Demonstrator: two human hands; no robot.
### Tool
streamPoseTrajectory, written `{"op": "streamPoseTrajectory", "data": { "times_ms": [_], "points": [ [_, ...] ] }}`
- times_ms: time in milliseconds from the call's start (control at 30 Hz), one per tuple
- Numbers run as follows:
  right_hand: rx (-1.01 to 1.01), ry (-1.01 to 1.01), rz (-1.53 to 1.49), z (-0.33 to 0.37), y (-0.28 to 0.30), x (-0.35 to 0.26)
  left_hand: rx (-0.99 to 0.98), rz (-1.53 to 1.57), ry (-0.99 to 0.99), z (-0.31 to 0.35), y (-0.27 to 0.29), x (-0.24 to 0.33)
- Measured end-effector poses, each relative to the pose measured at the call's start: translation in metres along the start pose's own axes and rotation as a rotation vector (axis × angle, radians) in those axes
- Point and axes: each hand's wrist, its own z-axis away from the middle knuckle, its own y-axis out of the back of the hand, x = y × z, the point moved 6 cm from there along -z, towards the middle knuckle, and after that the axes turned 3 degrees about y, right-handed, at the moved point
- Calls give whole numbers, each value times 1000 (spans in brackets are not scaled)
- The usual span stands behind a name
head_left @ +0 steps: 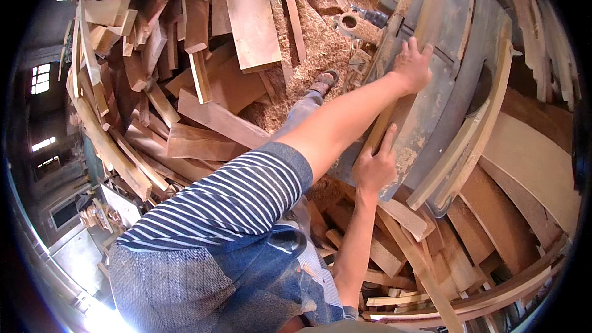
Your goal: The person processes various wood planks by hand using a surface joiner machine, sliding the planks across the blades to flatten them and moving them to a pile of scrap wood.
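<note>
A long, narrow wooden board (402, 106) lies along the grey metal table of a woodworking machine (425, 129). My left hand (412, 66) reaches across to the far part of the board and presses on it, fingers bent over its top. Nearer to me, my right hand (374, 169) grips the board's near end with the index finger stretched along it; the thumb's hold is partly hidden. A dark slot crosses the table just beyond my left hand. Part of the board is covered by my left hand and wrist.
Piled planks (253, 18) and offcuts fill the left side. Sawdust (320, 37) covers the floor around my sandaled foot (327, 78). A round metal fitting (349, 21) juts from the machine's far left side. Curved boards (530, 160) are stacked at right, more scraps below.
</note>
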Motion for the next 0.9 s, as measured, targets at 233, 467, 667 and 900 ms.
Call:
{"op": "streamPoseTrajectory", "data": {
  "times_ms": [233, 467, 667, 900],
  "points": [
    [95, 74, 47, -74, 0, -15, -66, 7, 25, -59, 33, -13],
    [55, -9, 104, -155, -2, -17, 37, 36, 115, 99, 133, -140],
    [38, -17, 122, -228, -13, -15, -5, -60, 302, 286, 140, -228],
    [25, -33, 148, -306, -11, -25, -75, -186, 404, 287, 116, -243]
  ]
}}
